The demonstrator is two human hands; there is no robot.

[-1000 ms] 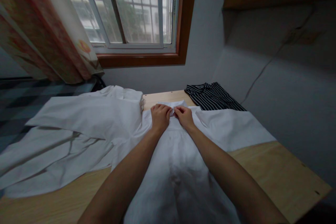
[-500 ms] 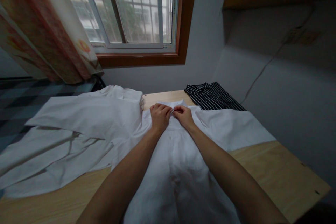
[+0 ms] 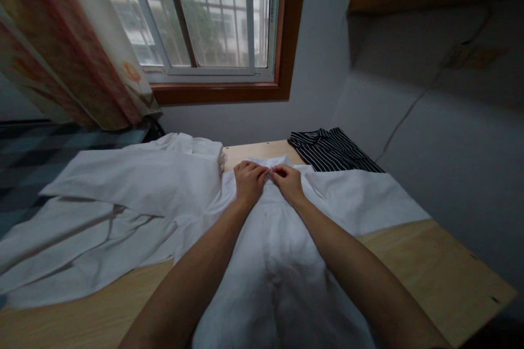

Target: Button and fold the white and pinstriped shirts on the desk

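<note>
A white shirt [image 3: 282, 240] lies spread on the wooden table, its collar toward the window and one sleeve stretched out to the right. Just below the collar, my left hand [image 3: 249, 180] pinches the front edge of the cloth. My right hand [image 3: 287, 181] meets it there, thumb and forefinger closed on the same placket. Fingertips of both hands almost touch, and whatever small button may be between them is hidden.
More white garments [image 3: 135, 180] are heaped to the left. A folded black striped shirt [image 3: 331, 150] lies at the table's back right. The wooden table [image 3: 442, 272] has its right corner near the wall. A window [image 3: 213, 22] and curtain [image 3: 69, 38] stand beyond.
The right fingertips have shifted very slightly at the placket, and the bit of cloth between the hands shows less. Both arms otherwise stay in place.
</note>
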